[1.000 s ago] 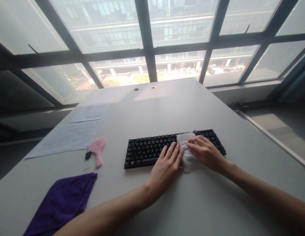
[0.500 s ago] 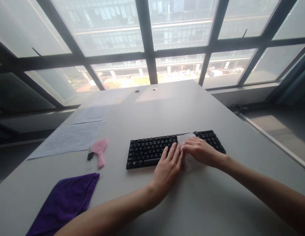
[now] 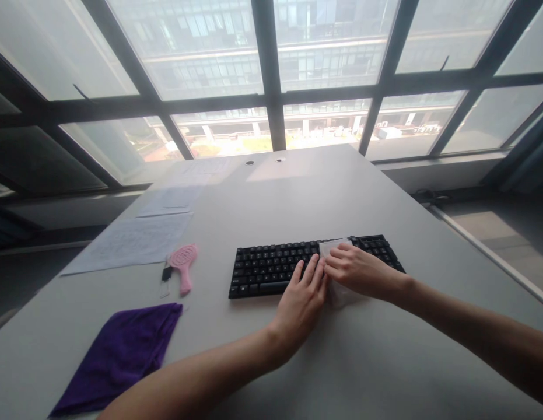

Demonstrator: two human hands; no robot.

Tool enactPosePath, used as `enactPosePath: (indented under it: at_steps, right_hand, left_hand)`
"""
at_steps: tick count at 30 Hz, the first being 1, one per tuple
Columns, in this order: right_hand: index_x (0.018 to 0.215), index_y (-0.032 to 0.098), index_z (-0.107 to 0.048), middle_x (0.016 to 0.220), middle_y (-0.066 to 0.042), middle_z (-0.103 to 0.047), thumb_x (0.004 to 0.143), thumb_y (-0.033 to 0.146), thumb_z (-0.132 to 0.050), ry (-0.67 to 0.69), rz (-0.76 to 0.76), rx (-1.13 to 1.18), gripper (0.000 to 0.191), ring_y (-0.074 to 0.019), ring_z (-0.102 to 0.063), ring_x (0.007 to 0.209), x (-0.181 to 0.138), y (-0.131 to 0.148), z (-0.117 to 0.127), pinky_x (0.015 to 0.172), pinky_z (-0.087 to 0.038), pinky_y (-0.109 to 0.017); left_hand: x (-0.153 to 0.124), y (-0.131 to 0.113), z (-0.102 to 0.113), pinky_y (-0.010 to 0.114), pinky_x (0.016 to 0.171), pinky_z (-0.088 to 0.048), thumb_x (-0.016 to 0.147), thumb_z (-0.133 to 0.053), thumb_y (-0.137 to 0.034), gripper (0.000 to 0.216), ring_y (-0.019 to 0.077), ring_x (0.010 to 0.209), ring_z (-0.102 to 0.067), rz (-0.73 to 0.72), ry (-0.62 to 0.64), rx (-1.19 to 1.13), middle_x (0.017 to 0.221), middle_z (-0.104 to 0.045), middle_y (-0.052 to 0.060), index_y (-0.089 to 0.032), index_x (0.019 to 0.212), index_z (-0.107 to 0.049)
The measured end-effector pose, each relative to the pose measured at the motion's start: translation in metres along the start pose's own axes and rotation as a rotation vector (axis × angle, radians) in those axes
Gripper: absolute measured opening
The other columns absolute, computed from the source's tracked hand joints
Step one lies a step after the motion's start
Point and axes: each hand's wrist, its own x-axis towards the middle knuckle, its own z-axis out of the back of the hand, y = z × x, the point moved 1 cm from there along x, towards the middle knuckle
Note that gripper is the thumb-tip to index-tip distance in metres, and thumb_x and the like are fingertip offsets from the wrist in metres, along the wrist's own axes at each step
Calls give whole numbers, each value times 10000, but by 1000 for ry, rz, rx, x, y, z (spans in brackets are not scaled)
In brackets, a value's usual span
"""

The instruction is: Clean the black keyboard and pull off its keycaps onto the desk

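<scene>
On the keyboard (image 3: 271, 269), the left hand (image 3: 301, 306) lies fingers apart, the right hand (image 3: 365, 272) fingers clamped on partly hidden tissue (image 3: 329, 248).

Keyboard (image 3: 271, 269) on table (image 3: 271, 210), right of hairbrush (image 3: 184, 262)

"What sort of place is shown here?"

"An office, most likely. A big white desk (image 3: 271, 204) can be seen, and two round holes (image 3: 249, 163) are cut in it near the far end."

"Is it used for office things?"

"A black keyboard (image 3: 271, 268) is set on it, and big sheets of paper (image 3: 135, 242) are laid along its left side."

"Could it be a room in a home?"

"That cannot be fully ruled out. But the far side is filled with tall windows held in dark frames (image 3: 269, 52), and a large building (image 3: 201, 58) with rows of glass is seen outside."
</scene>
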Motion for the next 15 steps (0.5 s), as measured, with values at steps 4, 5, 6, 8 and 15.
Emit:
enactPosePath:
  at_steps: [4,5,6,8,15]
  right_hand:
    - [976,92,-661,907,-103,-684,912,38,-535,-15,39,-53,151,-240,-580,813,2,2,0,783,-414,-387]
    - [966,94,-659,897,-100,-680,913,34,-528,-25,43,-60,153,-239,-577,807,2,2,-1,781,-412,-387]
    - [953,97,-656,885,-97,-675,914,32,-522,-36,44,-63,154,-236,-573,800,1,2,-2,776,-410,-384]
    - [925,112,-644,866,-87,-663,919,40,-518,-65,30,-59,145,-228,-560,783,-1,0,-5,768,-402,-376]
    - [738,176,-548,753,-46,-588,894,62,-505,-209,-213,35,198,-193,-505,714,-17,-14,-20,725,-357,-331]
  left_hand:
    - [0,0,-1,499,1183,-300,985,-388,-202,477,304,1494,-240,0,1,-9,1548,-391,173,-99,1443,-471]
    - [-1,0,-1,499,1183,-299,985,-388,-202,478,303,1494,-240,2,0,-9,1552,-385,171,-103,1446,-468]
    - [-1,1,-1,498,1183,-298,987,-388,-207,479,302,1494,-240,3,1,-8,1557,-377,170,-107,1450,-463]
    - [-1,1,-2,500,1181,-300,993,-389,-224,485,306,1492,-243,5,0,-8,1565,-363,169,-108,1459,-449]
    - [-2,1,-1,506,1155,-341,1022,-372,-287,485,306,1479,-279,32,-18,-10,1578,-351,148,-157,1487,-420]
